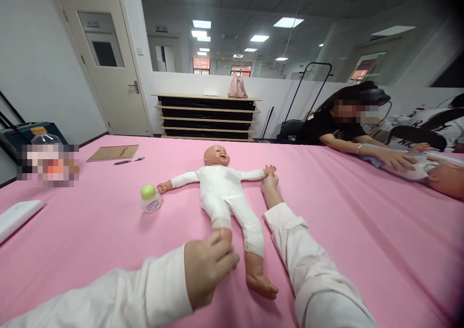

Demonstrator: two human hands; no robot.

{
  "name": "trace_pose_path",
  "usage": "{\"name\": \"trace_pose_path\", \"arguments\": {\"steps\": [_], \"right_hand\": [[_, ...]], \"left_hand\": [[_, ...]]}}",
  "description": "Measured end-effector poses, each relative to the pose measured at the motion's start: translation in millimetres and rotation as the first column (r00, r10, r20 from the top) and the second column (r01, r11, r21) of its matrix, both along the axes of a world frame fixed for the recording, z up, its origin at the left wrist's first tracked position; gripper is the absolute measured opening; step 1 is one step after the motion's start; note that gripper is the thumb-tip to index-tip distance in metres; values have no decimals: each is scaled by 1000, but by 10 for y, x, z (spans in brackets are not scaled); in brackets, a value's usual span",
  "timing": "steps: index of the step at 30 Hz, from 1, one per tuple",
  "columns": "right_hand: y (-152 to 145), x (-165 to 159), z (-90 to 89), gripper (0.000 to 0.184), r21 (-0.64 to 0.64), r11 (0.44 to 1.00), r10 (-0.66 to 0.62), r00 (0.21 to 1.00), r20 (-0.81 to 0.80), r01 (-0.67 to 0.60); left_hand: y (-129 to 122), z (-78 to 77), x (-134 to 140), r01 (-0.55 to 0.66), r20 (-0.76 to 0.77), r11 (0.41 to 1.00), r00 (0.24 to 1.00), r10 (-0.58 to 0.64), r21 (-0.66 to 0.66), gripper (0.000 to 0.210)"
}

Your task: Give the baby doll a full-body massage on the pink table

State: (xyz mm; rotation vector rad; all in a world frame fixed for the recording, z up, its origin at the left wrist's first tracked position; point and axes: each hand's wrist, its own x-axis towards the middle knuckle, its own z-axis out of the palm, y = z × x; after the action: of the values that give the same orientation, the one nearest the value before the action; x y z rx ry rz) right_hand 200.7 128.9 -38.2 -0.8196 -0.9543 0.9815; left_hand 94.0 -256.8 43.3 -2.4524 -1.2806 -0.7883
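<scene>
A baby doll (220, 186) with a white cloth body lies on its back on a pink-covered table, arms spread wide. My left hand (210, 265) is closed around one of its lower legs, with the foot hidden behind my fingers. Farther up, my right hand (270, 183) grips the doll's hand at the end of the outstretched arm on the right. The doll's other foot (260, 279) rests free between my forearms. A small jar with a green lid (151, 199) stands beside the doll's other hand.
A notebook (113, 153) and a pen (129, 161) lie at the far left, near a bottle (45, 139). A white flat object (20, 216) sits at the left edge. On the right, a person (348, 120) handles another doll (447, 178).
</scene>
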Motion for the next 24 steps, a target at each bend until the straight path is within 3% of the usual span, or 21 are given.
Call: {"name": "trace_pose_path", "arguments": {"steps": [4,6,8,10,13,15,17,21,24], "right_hand": [[62,72,-84,46,-105,994,-14,1000,-23,12],[29,40,-20,46,-114,993,-41,999,-29,38],[-39,-13,116,44,-77,993,-85,996,-20,84],[-154,-85,300,42,45,995,-88,996,13,87],[-411,-237,559,36,288,947,106,985,135,-141],[-599,-350,651,32,353,860,278,918,282,-369],[-755,-450,661,30,335,780,347,811,471,-529],[-894,-570,567,18,271,633,268,533,803,-726],[-890,-584,532,17,289,569,179,459,870,-770]], "left_hand": [[-238,-413,128,-100,-98,991,989,108,86,12],[-236,-468,147,-123,-102,988,986,132,88,13],[-177,-349,140,-99,-88,993,991,105,62,13],[-66,-124,123,-65,-49,994,996,69,88,21],[199,155,100,-41,32,971,999,34,234,28],[417,185,88,2,54,956,998,-18,292,28],[631,93,75,51,38,953,997,-65,300,29],[949,-195,34,94,-49,979,995,-86,182,30],[1046,-261,-7,89,-121,993,989,-80,76,32]]}}
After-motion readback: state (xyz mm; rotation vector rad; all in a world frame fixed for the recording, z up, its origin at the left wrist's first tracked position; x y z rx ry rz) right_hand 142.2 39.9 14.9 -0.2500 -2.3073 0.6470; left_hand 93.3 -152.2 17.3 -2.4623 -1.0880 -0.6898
